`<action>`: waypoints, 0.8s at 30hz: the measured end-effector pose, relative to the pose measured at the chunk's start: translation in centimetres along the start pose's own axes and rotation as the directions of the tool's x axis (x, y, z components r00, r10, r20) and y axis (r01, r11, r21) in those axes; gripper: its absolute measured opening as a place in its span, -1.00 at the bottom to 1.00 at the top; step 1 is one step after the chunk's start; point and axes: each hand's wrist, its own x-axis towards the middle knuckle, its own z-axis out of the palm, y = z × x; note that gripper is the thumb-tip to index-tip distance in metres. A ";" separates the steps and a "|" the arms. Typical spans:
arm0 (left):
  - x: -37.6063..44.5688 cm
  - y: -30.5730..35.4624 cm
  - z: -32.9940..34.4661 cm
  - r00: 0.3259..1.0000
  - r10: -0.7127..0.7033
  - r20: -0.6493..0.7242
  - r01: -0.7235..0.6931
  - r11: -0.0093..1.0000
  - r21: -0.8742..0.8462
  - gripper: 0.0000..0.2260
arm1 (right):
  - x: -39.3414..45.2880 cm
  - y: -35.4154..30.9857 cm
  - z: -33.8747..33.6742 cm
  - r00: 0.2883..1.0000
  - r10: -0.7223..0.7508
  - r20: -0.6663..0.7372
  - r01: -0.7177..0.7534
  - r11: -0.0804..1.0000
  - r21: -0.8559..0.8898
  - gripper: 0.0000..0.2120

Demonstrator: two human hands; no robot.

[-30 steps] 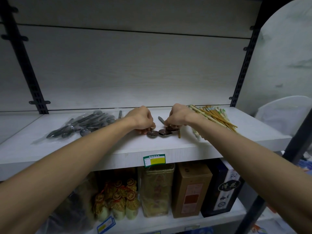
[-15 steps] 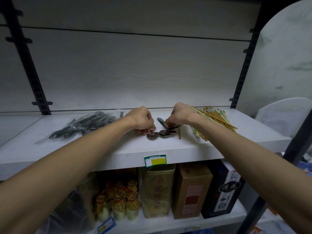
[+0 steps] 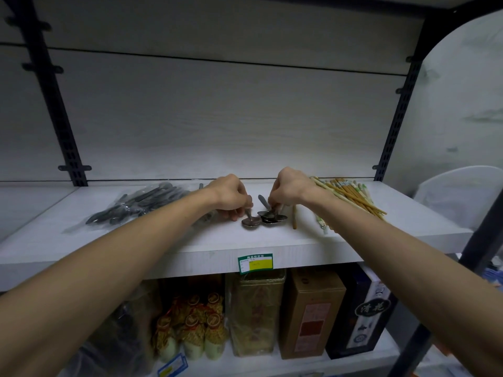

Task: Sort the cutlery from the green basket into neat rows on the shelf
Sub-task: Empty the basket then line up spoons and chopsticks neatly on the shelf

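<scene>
White wood-grain shelf (image 3: 163, 248) is carrying the work, with boxed and bottled goods (image 3: 307, 314) sitting on the level below its front edge. Near that edge the spoons (image 3: 268, 217) are lying with bowls toward the person and handles running away toward the back wall. Since a second ago the bowls are sitting closer together, the right cluster overlapping, so a spoon row seems to be forming. The left hand (image 3: 230, 194) is curling closed, pinching the handle of the leftmost spoon (image 3: 251, 221); the right hand (image 3: 290, 187) is closing on the handles of the others. One stray chopstick (image 3: 294, 217) is lying just beside them. Farther right the chopsticks (image 3: 351, 195) are fanning diagonally; farther left bagged dark cutlery (image 3: 138, 204) is slanting back-right. No green basket is showing.
</scene>
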 end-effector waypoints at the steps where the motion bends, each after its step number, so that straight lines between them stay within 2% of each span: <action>1: 0.0 -0.1 0.0 1.000 0.002 0.010 -0.002 1.000 -0.003 -0.85 | 0.0 -0.1 0.0 1.000 0.003 0.028 -0.003 1.000 0.019 -0.78; 7: -0.3 -0.4 0.0 1.000 0.014 0.027 -0.013 1.000 -0.017 -0.86 | -0.3 0.0 -0.5 0.993 0.025 0.112 -0.049 0.976 0.210 -0.76; 12: -0.1 -0.7 -0.5 1.000 -0.021 -0.008 0.020 0.998 -0.056 -0.84 | -0.9 -0.6 -0.9 0.989 -0.085 0.125 0.026 0.908 0.418 -0.85; 19: -0.4 -0.6 -0.6 0.999 -0.048 0.012 0.049 0.993 -0.107 -0.81 | -0.7 -1.4 1.0 0.978 -0.153 0.141 0.092 0.927 0.365 -0.91; 22: -0.3 -0.4 -0.4 0.998 -0.047 0.034 0.051 0.990 -0.129 -0.79 | -1.1 -1.3 0.3 0.964 -0.180 0.196 0.103 0.932 0.348 -0.89; 24: -0.3 -0.1 -0.3 0.998 -0.047 0.042 0.052 0.990 -0.128 -0.76 | -1.2 -0.9 0.0 0.969 -0.176 0.172 0.109 0.934 0.340 -0.91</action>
